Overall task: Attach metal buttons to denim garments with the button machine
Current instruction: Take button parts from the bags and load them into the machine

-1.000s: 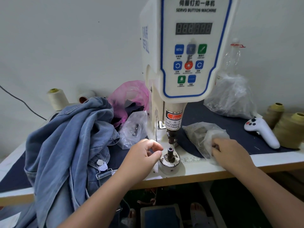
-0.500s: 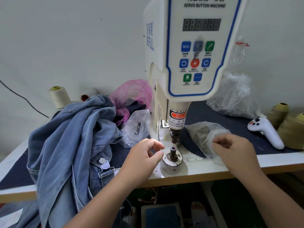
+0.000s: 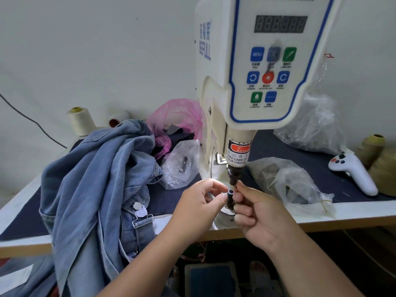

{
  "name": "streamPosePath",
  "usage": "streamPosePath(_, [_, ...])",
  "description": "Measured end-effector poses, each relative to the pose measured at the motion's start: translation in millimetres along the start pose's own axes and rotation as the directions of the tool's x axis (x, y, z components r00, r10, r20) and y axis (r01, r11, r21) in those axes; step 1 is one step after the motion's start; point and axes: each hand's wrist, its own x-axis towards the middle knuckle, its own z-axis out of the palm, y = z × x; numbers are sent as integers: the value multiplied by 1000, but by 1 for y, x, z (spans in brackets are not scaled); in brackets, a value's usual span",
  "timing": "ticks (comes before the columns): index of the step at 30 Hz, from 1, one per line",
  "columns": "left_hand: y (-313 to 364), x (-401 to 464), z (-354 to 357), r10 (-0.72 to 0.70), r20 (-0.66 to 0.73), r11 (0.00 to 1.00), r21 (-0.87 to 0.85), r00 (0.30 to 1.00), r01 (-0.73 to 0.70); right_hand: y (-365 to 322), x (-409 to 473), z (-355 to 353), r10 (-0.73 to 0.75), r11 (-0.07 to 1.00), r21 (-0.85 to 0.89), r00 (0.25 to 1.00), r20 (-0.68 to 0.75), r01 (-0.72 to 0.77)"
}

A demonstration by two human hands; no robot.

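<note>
Loading the lower die (image 3: 231,198) of the button machine (image 3: 263,67), by the look of it: both hands meet at the post under the punch (image 3: 234,176). Left hand (image 3: 197,207) with fingers curled, thumb and forefinger close together just beside the post top; cannot tell whether a button part sits between them. Right hand (image 3: 257,213) likewise curled, fingertips pinched at the die from the other side, seemingly seating a small piece with a pale ring on its top. Punch hanging just above the fingers, warning label (image 3: 238,154) right over them.

Denim (image 3: 90,189) heaped on the left of the desk (image 3: 353,213), well clear of the die, draping over the front edge; one metal button (image 3: 137,205) and a buckle (image 3: 143,219) already showing on a strap. Clear bag (image 3: 287,181) just right of the machine, probably the button stock; another small bag (image 3: 182,163) to the left, a pink one (image 3: 177,116) behind it. White controller (image 3: 353,172) and thread cones (image 3: 81,121) farther back.

Next, judging from this: seat the part squarely, pull both hands out from under the punch, draw the denim over the post at the marked spot, then trigger with the pedal (image 3: 211,279) below. Main risk: fingers lingering beneath the punch, or a tilted part crushing crooked.
</note>
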Motion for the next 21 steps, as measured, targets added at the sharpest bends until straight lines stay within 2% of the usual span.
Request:
streamPosePath(3, [1, 0, 4, -21, 24, 997, -71, 999, 23, 2, -1, 0, -38, 999, -19, 999, 11, 38])
streamPosePath(8, [6, 0, 10, -21, 6, 997, -69, 1000, 21, 8, 0, -4, -167, 980, -97, 985, 48, 171])
streamPosePath(9, [7, 0, 10, -21, -2, 997, -71, 1000, 21, 10, 0, -5, -221, 960, -168, 974, 44, 225])
streamPosePath(12, [8, -1, 9, -19, 30, 997, -80, 999, 21, 15, -1, -8, -421, 802, -439, 905, 65, 405])
streamPosePath(14, [9, 0, 8, -33, 68, 992, -115, 997, 41, 19, -3, -9, -466, 771, -453, 881, 77, 447])
streamPosePath(17, [10, 3, 7, -165, 123, 942, -274, 979, 194, 23, -2, -8, -487, 770, -436, 871, 69, 465])
streamPosePath(19, [12, 6, 6, -273, 175, 855, -407, 946, 322, 26, -1, -6, -491, 769, -442, 869, 56, 463])
streamPosePath(21, [14, 8, 7, -309, 198, 813, -452, 930, 366, 28, 0, -6, -483, 767, -451, 873, 63, 457])
